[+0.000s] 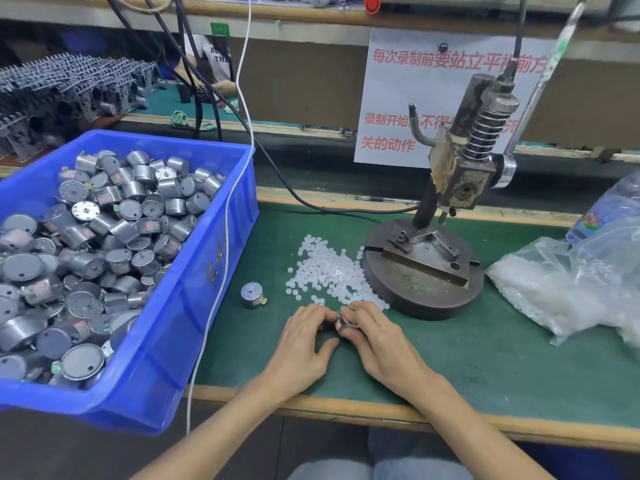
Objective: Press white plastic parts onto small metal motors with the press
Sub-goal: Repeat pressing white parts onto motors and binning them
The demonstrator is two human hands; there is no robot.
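Green bench mat carries a blue bin overhanging its front edge, the press at right, white parts between. Left hand and right hand pinch the held motor, axis hidden; 1 loose motor stands shaft-up nearby.

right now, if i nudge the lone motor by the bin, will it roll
Probably slides: the lone motor stands squat on its flat end. Metal, so likely heavy for its size. On its round side it could roll.
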